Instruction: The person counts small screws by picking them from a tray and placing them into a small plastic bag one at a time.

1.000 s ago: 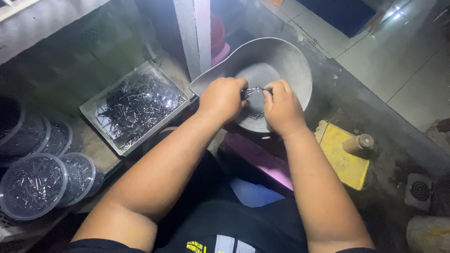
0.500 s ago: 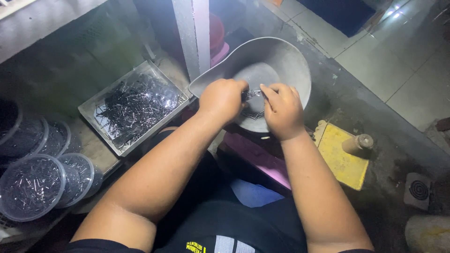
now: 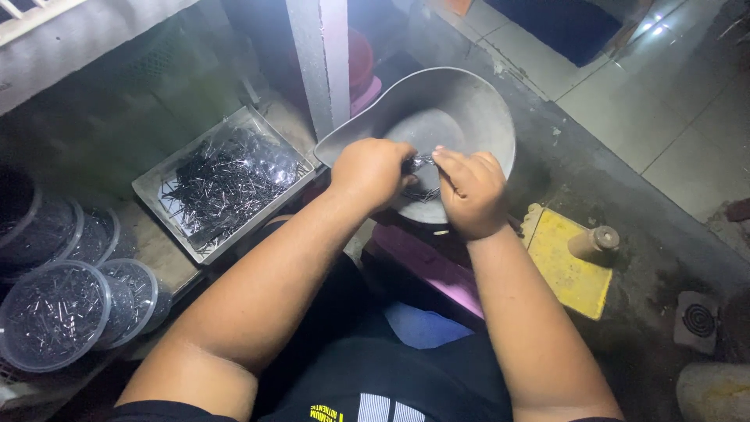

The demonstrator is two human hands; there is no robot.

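Metal pins [image 3: 420,164], a small bunch of thin bright pieces, sat between the two hands above the middle of a grey metal bowl [image 3: 476,101]. Left hand [image 3: 371,173] was closed in a loose fist, knuckles up, with its fingertips turned toward the bunch; the grip itself was hidden under the knuckles, so it could not be told exactly how the pins were held on that side. Right hand [image 3: 471,191] had its fingers pressed together and curled, the fingertips [image 3: 441,156] pinching the other end of the bunch. The bunch lay just right of the left hand and just left of the right hand, touching both, with its long axis seeming to run roughly across from one hand to the other, though it was too small to read exactly. Neither hand was clearly nearer; both met at the bunch. More loose pins [image 3: 426,194] rested on the bowl floor directly below the hands. Well to the left of the left forearm stood a rectangular tray [image 3: 152,187] filled with dark pins, and farther left and nearer the body stood round clear tubs [image 3: 55,312] of similar pieces. To the right of the right forearm lay a yellow block [image 3: 566,266] with a short wooden handle [image 3: 595,241] standing on it.
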